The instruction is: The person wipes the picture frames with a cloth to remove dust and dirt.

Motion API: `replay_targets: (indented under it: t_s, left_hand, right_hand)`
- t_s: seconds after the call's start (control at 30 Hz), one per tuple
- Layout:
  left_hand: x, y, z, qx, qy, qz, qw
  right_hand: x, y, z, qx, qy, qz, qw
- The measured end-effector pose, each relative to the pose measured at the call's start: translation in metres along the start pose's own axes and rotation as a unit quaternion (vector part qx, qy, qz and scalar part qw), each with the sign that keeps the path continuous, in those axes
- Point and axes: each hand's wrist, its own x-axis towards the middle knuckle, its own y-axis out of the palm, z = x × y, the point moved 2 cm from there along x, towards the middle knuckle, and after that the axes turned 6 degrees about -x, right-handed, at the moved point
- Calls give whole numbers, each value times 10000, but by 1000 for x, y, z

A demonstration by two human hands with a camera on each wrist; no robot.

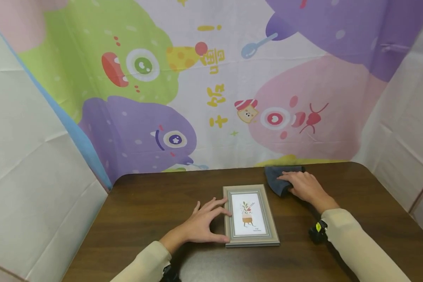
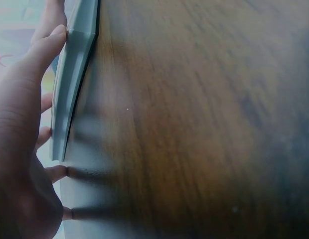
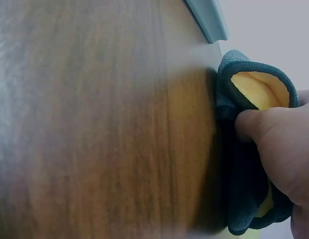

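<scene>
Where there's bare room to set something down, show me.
Bare table: left of the left hand, right of the right sleeve, and nearer than the picture frame. Crowded: the frame's left side, touched by the left hand, and the table's far edge, where the right hand grips the cloth.

- pic frame [image 1: 248, 215] flat on table [image 1: 151, 211], abt mid L-to-R, short of far edge
- cloth [image 1: 276, 180] on table at far edge, R of ctr, just beyond frame's far R corner, not touching it
- L hand [image 1: 206, 224] along frame's L side, thumb nr its near L corner
- R hand [image 1: 308, 190] on cloth's R part
- backdrop [image 1: 225, 150] behind far edge
</scene>
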Motion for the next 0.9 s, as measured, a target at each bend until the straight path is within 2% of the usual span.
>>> replay_targets:
  t_s: [0.2, 0.37, 0.6, 0.9]
  left_hand:
    - [0, 0, -1, -8, 6, 0, 10000]
    - [0, 1, 0, -4, 9, -16, 10000]
    - [-1, 0, 2, 11, 30, -12, 10000]
    - [0, 1, 2, 9, 31, -34, 10000]
  right_hand:
    - [0, -7, -5, 185, 176, -408, 9988]
    - [3, -22, -8, 294, 341, -709, 9965]
    - [3, -32, -6, 311, 377, -627, 9968]
    - [-2, -39, 7, 262, 208, -666, 9972]
